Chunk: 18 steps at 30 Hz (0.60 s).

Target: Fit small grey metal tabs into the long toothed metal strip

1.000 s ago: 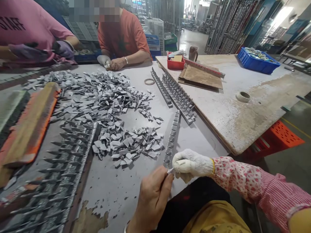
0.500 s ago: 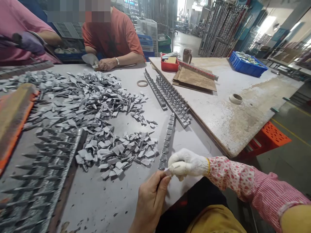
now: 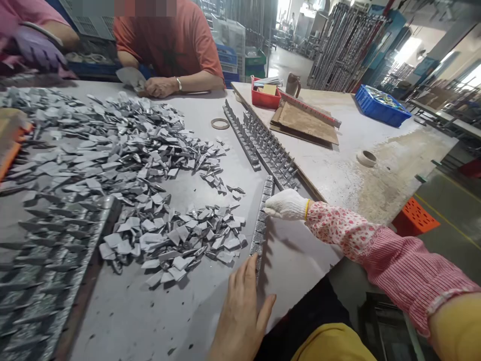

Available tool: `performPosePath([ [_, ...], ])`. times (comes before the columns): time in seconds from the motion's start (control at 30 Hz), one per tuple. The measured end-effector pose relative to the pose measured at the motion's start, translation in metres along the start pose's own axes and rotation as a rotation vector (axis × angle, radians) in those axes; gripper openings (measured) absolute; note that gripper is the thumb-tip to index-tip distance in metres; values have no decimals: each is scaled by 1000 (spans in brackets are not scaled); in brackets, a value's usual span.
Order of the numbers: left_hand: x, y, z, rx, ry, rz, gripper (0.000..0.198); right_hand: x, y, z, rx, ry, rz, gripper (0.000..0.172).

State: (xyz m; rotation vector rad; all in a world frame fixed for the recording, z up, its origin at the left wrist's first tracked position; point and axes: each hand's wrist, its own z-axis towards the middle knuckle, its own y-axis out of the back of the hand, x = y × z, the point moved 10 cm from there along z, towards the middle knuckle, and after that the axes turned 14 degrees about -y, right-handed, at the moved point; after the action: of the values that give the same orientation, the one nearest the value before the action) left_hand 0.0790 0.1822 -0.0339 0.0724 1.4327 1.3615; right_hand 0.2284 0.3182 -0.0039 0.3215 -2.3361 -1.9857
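Note:
A narrow grey strip with a row of blocks lies on the pale table in front of me. My bare left hand rests at its near end, fingers extended and thumb apart, fingertips touching the strip. Above it, my gloved right hand is at the strip's upper part, its fingers pinched together; anything between them is too small to make out. To the left is a large pile of flat grey metal pieces, with a smaller heap nearer me. Two spiked strips lie beyond my right hand.
A spiked rack is at the near left. A tan ring lies beyond the strip. On the right table are a red bin, brown boards, a blue crate and a tape roll. A person sits opposite.
My hands were together at the strip's near end and have parted. My right hand moved up along the strip; my left fingers opened from a pinch onto its near end. The view has shifted slightly.

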Motion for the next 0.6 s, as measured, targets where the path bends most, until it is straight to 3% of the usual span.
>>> performPosePath([
  [0.23, 0, 0, -1, -28, -35, 24, 73, 19, -7, 13, 126, 112, -217, 33],
  [0.6, 3, -2, -1, -51, 15, -17, 73, 38, -11, 33, 394, 257, -259, 27],
])
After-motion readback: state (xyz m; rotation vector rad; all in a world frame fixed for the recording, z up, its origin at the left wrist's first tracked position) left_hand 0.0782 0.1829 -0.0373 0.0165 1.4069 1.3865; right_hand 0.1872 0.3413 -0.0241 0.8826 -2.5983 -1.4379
